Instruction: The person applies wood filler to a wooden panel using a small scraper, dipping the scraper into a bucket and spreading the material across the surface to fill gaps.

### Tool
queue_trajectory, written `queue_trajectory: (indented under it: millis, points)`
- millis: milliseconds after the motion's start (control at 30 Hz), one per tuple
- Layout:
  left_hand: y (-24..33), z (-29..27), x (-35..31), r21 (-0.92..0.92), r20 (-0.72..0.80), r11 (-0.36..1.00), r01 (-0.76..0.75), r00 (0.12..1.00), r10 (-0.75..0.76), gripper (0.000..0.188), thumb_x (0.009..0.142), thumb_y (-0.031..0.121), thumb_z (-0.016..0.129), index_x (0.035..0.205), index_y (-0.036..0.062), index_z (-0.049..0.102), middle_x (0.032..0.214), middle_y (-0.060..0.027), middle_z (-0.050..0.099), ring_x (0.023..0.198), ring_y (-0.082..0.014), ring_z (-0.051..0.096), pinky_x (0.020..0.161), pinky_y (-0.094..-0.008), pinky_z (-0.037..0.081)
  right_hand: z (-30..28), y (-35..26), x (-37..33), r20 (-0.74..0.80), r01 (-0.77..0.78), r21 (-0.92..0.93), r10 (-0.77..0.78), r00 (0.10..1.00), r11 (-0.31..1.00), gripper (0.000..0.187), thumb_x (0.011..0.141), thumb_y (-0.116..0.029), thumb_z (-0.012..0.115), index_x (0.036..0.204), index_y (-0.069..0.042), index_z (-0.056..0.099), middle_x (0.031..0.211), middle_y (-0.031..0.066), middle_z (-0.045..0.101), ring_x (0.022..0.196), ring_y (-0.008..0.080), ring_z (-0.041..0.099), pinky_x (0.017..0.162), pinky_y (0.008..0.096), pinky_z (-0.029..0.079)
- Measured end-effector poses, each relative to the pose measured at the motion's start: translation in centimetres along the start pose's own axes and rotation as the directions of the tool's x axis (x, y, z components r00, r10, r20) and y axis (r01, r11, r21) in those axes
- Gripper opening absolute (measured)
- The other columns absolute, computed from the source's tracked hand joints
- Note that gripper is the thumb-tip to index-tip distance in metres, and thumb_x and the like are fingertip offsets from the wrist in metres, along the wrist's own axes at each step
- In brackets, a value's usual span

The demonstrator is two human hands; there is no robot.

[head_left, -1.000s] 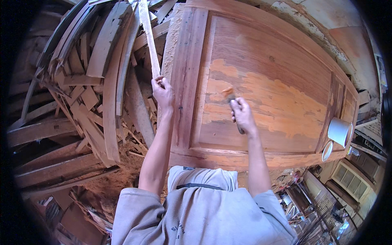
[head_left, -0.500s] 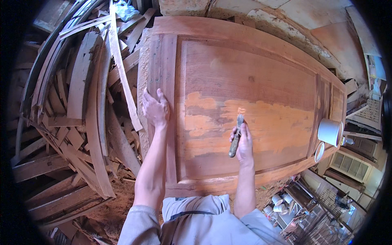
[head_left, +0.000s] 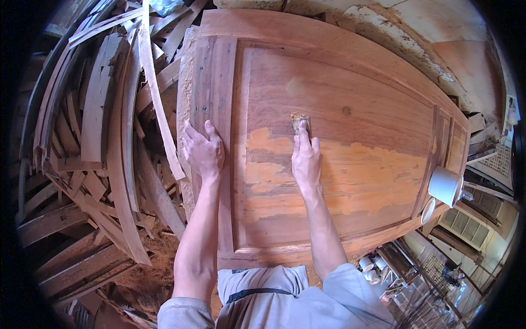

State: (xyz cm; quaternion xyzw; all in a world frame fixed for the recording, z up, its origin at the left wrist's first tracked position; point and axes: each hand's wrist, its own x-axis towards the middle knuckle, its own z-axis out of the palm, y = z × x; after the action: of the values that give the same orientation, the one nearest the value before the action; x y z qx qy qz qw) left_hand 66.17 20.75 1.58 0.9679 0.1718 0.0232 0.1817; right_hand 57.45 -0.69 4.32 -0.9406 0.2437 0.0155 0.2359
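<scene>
A reddish-brown wooden panel door point(head_left: 334, 82) lies flat in front of me. Light orange filler point(head_left: 372, 178) is smeared in a broad, ragged band across its large recessed panel. My right hand point(head_left: 307, 164) grips a putty knife point(head_left: 300, 124), index finger stretched along the stained blade, which rests on the bare wood just above the band. The knife's handle is hidden under the hand. My left hand point(head_left: 204, 152) lies on the door's left end, fingers apart and holding nothing.
Long wood offcuts point(head_left: 101, 98) are heaped to the left, close to the door's end. A white tub point(head_left: 445, 185) stands at the door's right end, a round white lid point(head_left: 428, 210) beside it. Mixed clutter point(head_left: 378, 266) fills the lower right.
My right hand has moved up and left with the putty knife, turning palm down and laying the blade on the wood. My left hand now lies flatter on the door's end.
</scene>
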Motion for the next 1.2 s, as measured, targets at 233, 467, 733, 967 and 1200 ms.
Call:
queue_trajectory:
  millis: [233, 467, 733, 967, 1200]
  points:
    - [-0.2, -0.4, -0.1, 0.006, -0.038, 1.000, -0.009, 0.999, 0.009, 0.061, 0.099, 0.045, 0.048, 0.136, -0.0037, 0.045, 0.127, -0.0268, 0.057, 0.117, -0.0402, 0.057, 0.098, -0.0505, 0.044, -5.2, 0.3, -0.4, 0.205, 0.028, -0.074, -0.013, 0.979, 0.997, 0.042, 0.100, -0.020, 0.053, 0.142, -0.014, 0.051, 0.096, 0.0285, 0.059, 0.078, 0.0453, 0.064, 0.069, 0.0523, 0.053]
    - [-0.2, 0.1, 0.0, 0.004, -0.027, 0.999, -0.033, 0.999, 0.033, 0.062, 0.099, 0.045, 0.048, 0.135, -0.0043, 0.045, 0.126, -0.0260, 0.058, 0.116, -0.0398, 0.057, 0.097, -0.0505, 0.045, -8.9, -3.4, 6.8, 0.378, 0.380, -0.175, -0.294, 0.878, 0.908, 0.032, 0.096, -0.022, 0.054, 0.126, -0.014, 0.062, 0.088, 0.0252, 0.064, 0.083, 0.0419, 0.067, 0.073, 0.0521, 0.055]
    - [-0.8, 0.0, -0.1, -0.004, -0.018, 0.999, -0.033, 0.999, 0.033, 0.061, 0.099, 0.045, 0.048, 0.135, -0.0038, 0.046, 0.125, -0.0259, 0.059, 0.116, -0.0399, 0.058, 0.095, -0.0502, 0.046, -9.2, -2.4, 7.8, 0.584, 0.388, -0.217, -0.199, 0.787, 0.896, 0.033, 0.096, -0.026, 0.056, 0.125, -0.013, 0.065, 0.099, 0.0243, 0.067, 0.093, 0.0424, 0.065, 0.082, 0.0522, 0.052]
    - [-0.6, 0.1, -0.1, 0.004, -0.029, 0.999, -0.038, 0.999, 0.038, 0.062, 0.099, 0.046, 0.049, 0.135, -0.0045, 0.045, 0.126, -0.0232, 0.059, 0.114, -0.0371, 0.059, 0.094, -0.0487, 0.047, -10.9, -1.2, 8.5, 0.634, 0.323, -0.227, -0.113, 0.765, 0.919, 0.030, 0.092, -0.023, 0.060, 0.118, -0.008, 0.067, 0.102, 0.0267, 0.068, 0.091, 0.0446, 0.066, 0.080, 0.0546, 0.052]
    - [-0.6, -0.1, -0.1, 0.016, 0.013, 1.000, -0.008, 1.000, 0.008, 0.064, 0.100, 0.047, 0.047, 0.136, -0.0049, 0.044, 0.125, -0.0232, 0.059, 0.112, -0.0379, 0.059, 0.094, -0.0500, 0.047, -6.9, -0.7, 3.4, 0.251, 0.216, -0.051, -0.197, 0.948, 0.975, 0.035, 0.097, -0.018, 0.059, 0.130, -0.009, 0.062, 0.094, 0.0263, 0.066, 0.088, 0.0412, 0.066, 0.076, 0.0464, 0.052]
